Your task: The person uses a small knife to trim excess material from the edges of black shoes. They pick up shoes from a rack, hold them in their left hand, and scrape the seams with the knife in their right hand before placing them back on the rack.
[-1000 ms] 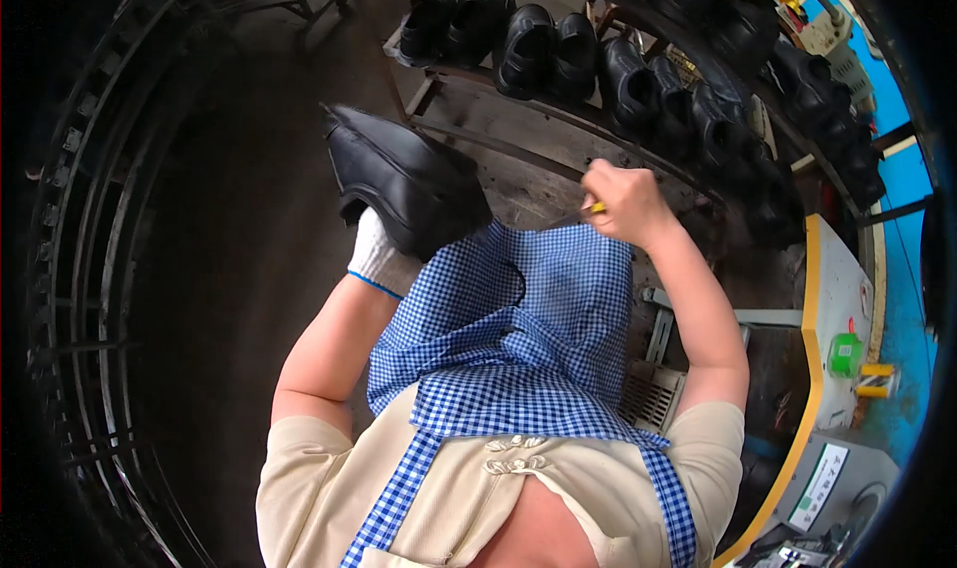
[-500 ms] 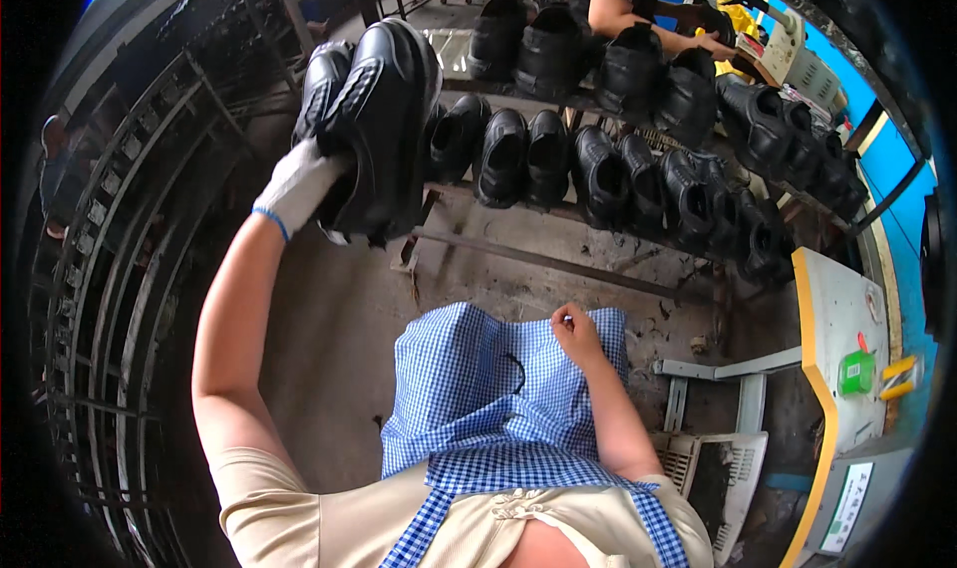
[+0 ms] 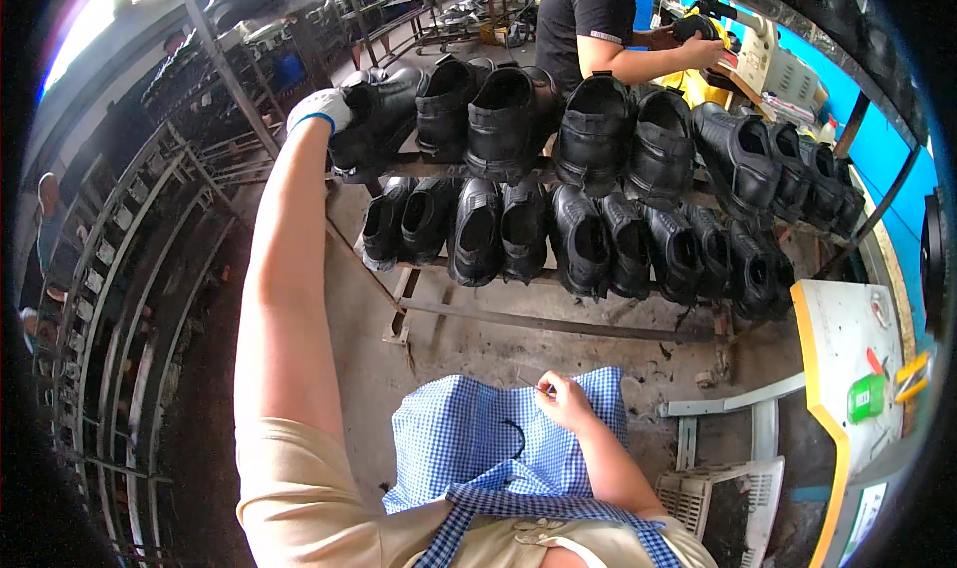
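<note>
The black shoe (image 3: 384, 115) has gone from raised to resting on the rack's upper shelf (image 3: 518, 169), gloved left hand (image 3: 321, 110) seemingly still clamped on it, while the right hand (image 3: 560, 399) pinches something small on the apron, leaving only release.

Daylight glare upper left; fisheye-bent, dark rim.
</note>
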